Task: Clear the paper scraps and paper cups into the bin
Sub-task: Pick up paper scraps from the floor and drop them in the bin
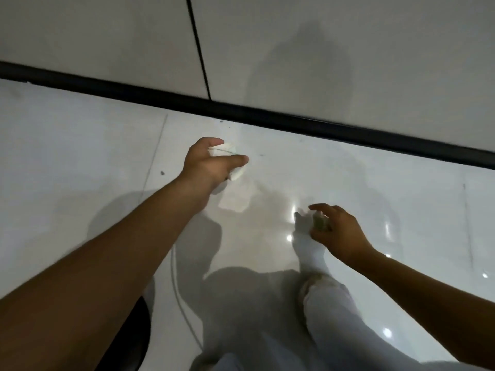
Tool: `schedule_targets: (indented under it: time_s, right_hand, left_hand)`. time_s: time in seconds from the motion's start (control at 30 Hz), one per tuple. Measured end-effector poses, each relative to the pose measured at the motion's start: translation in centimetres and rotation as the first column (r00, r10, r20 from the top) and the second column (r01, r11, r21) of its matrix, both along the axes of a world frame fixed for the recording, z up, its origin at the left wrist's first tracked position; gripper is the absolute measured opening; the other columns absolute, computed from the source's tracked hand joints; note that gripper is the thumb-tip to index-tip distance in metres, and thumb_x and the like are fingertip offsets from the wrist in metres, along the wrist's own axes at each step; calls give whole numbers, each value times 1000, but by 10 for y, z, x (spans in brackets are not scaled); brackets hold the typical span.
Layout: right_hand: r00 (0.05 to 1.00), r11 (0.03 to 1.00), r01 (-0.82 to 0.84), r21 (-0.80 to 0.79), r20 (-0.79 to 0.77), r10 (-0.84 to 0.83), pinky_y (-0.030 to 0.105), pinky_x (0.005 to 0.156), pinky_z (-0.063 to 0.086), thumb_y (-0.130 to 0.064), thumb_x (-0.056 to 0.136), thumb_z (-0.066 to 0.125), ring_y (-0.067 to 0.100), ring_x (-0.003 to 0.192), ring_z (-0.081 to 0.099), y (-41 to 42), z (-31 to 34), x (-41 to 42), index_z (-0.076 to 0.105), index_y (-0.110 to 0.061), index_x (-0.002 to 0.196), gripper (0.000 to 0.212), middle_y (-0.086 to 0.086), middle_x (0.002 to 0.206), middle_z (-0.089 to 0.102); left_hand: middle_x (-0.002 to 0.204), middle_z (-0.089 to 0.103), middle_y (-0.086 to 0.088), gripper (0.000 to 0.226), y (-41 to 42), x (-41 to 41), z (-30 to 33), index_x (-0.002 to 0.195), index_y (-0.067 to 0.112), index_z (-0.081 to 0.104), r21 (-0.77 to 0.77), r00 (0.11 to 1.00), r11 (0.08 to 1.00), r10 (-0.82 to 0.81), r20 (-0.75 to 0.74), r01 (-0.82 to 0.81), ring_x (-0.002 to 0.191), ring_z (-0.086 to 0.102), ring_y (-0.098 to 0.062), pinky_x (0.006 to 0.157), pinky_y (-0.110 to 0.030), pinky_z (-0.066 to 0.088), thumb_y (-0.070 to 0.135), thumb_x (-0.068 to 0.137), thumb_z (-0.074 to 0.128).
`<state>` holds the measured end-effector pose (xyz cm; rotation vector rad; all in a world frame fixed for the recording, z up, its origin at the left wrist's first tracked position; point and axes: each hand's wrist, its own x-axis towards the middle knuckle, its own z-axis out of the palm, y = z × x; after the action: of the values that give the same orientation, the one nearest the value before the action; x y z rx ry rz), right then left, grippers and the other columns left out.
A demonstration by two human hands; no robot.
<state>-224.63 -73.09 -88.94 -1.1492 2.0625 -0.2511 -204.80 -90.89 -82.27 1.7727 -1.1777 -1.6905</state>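
Note:
My left hand (207, 164) reaches forward over the glossy white floor and grips crumpled white paper (223, 150), which shows above and below the fingers. A flat white paper scrap (234, 200) lies on the floor just below that hand. My right hand (338, 231) is lower and to the right, its fingers curled around a small greenish-white scrap (320, 222). No bin or paper cup is in view.
A black skirting strip (267, 117) runs along the foot of the white wall ahead. My white-trousered leg and socked foot (308, 245) stand beneath the right hand. A thin white cable (182, 306) lies on the floor, with a dark object (134, 333) at lower left.

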Motion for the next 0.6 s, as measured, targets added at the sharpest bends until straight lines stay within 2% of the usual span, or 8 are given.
schedule_targets:
  time_s: [0.1, 0.23, 0.37, 0.43, 0.53, 0.6]
  right_hand:
    - [992, 984, -85, -159, 81, 99, 21, 84, 42, -19, 80, 76, 14, 95, 52, -68, 21, 33, 55, -28, 129, 55, -2, 119, 57]
    - [947, 943, -152, -295, 230, 225, 25, 82, 52, -22, 80, 77, 14, 96, 57, -141, 47, 88, 54, -33, 129, 56, -6, 117, 55]
    - [891, 917, -186, -352, 332, 308, 9, 59, 47, -22, 78, 79, 3, 84, 58, -190, 66, 145, 53, -32, 128, 58, -11, 107, 57]
    - [854, 916, -170, -363, 409, 320, 9, 49, 47, -17, 77, 80, 1, 79, 58, -207, 74, 175, 55, -26, 124, 54, -16, 99, 56]
    - [806, 898, -214, -385, 451, 385, 17, 51, 53, -16, 77, 80, 2, 77, 58, -222, 86, 219, 57, -23, 118, 47, -20, 95, 55]
    - [770, 882, -248, -401, 472, 430, 16, 54, 52, -16, 77, 80, 3, 79, 58, -226, 93, 248, 57, -23, 116, 46, -20, 96, 55]
  left_hand:
    - [118, 58, -6, 51, -18, 19, 15, 116, 18, 54, -22, 993, 993, 116, -34, -117, 99, 62, -20, 91, -38, 54, 15, 73, 80]
    - [114, 58, -6, 49, -32, 58, 35, 115, 15, 56, -104, 962, 957, 265, -62, -270, 105, 60, -23, 92, -38, 54, 13, 73, 81]
    - [117, 58, -6, 53, -38, 115, 57, 119, 14, 55, -158, 918, 905, 395, -36, -396, 107, 59, -23, 94, -39, 52, 16, 73, 81]
    - [116, 60, -8, 53, -37, 146, 69, 119, 12, 55, -167, 878, 863, 476, -45, -476, 107, 61, -24, 95, -39, 52, 15, 73, 80]
    - [115, 60, -7, 51, -26, 192, 86, 119, 13, 55, -165, 804, 789, 590, -66, -592, 105, 62, -22, 92, -36, 54, 13, 74, 79]
    - [114, 61, -6, 49, -15, 219, 95, 118, 14, 55, -155, 748, 732, 656, -102, -664, 104, 62, -22, 90, -35, 55, 13, 75, 78]
